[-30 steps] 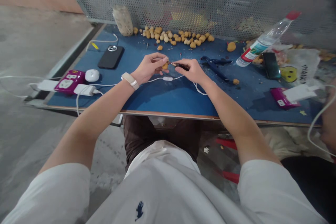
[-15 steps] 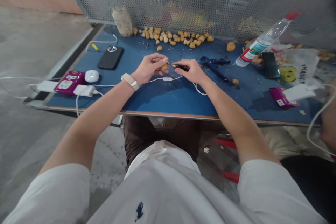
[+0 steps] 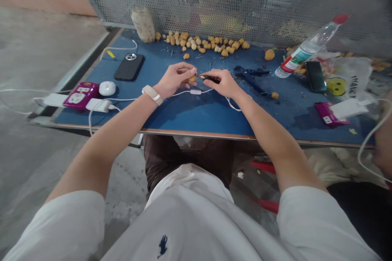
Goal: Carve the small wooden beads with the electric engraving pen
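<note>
My left hand (image 3: 174, 80) pinches a small round yellow-brown nut-like piece (image 3: 192, 78) between thumb and fingers, just above the blue tabletop. Facing it, my right hand (image 3: 226, 83) is closed around a slim black pen-shaped tool (image 3: 211, 78). The tool's thin metal tip points left at the piece; whether they touch is too small to tell. Below both hands runs a white cable with an inline switch (image 3: 195, 91), and it loops under my right wrist. Blue-handled pliers (image 3: 251, 78) lie to the right of my right hand.
Several yellow-brown round pieces (image 3: 183, 42) lie along the mesh panel (image 3: 260, 20), beside a jar (image 3: 143, 25). At left are a black phone (image 3: 129, 69), a purple power strip (image 3: 81, 97) and a white case (image 3: 107, 88). A bottle (image 3: 306, 51) and another phone (image 3: 316, 76) are right.
Almost nothing differs. Both hands keep their hold on the piece and the tool in the same place, with only a slight shift of the view.
</note>
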{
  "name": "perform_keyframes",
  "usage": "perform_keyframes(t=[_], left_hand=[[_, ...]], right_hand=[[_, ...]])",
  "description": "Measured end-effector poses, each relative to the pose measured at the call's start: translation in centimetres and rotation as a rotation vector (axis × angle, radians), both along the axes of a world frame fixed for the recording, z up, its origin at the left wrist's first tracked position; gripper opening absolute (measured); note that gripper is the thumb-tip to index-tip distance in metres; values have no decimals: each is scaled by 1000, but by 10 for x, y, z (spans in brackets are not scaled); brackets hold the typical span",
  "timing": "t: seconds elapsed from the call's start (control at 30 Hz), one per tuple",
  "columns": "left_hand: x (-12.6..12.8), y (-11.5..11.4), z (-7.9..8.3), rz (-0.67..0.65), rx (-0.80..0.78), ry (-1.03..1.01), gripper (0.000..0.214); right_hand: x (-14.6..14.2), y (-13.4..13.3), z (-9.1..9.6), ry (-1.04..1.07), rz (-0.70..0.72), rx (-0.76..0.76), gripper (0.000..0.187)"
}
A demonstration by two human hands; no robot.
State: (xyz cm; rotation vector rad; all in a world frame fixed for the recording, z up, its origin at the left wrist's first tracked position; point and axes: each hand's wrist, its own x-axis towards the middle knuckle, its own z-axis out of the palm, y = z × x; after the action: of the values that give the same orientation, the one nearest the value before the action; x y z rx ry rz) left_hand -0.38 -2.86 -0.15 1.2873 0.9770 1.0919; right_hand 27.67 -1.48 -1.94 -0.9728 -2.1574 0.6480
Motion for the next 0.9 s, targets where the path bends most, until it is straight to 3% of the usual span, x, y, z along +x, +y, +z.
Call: perform_keyframes(t=[0.43, 0.6, 0.9], left_hand=[[3, -6, 6, -1, -50, -25, 16], [4, -6, 8, -10, -56, -37, 24], [5, -8, 9, -20, -79, -61, 18]], right_hand=[[2, 2, -3, 9, 18, 21, 79], [2, 3, -4, -1, 11, 25, 77], [1, 5, -6, 15, 22, 46, 91]])
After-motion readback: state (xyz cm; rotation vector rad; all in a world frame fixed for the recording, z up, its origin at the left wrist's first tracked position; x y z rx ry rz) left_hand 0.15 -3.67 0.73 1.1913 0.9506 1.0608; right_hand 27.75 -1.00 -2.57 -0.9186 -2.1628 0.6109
